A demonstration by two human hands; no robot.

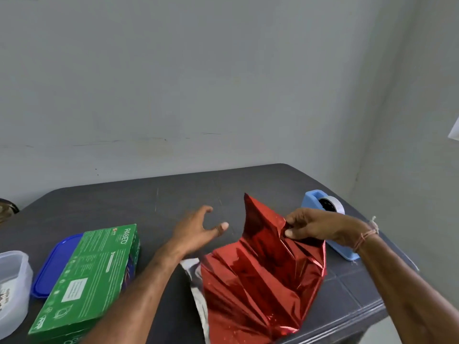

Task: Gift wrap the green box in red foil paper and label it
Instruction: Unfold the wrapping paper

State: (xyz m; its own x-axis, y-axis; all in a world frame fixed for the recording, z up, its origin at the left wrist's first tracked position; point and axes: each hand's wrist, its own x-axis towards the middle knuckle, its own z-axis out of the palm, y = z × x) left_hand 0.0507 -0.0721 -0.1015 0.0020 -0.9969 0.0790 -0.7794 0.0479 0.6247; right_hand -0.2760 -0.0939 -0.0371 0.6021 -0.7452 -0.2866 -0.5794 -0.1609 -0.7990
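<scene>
While the right hand (301, 225) pinches a raised corner of the crumpled red foil paper (263, 274) and the left hand (198, 230) hovers beside it with fingers spread, holding nothing, the green box (87, 281) lies bare on the desk (149, 197) to the left. This looks like unfolding; next the sheet needs flattening and the box set on it.

A dark grey bench (124, 202) stands against a pale wall (198, 70). Just behind the right hand (310, 225) sits a light blue tape dispenser (309, 198) holding a roll of tape. Well to the left of the left hand (196, 232) a blue lid (53, 264) lies flat, and farther left stands a clear plastic tub (12, 281), cut off by the frame's edge.
</scene>
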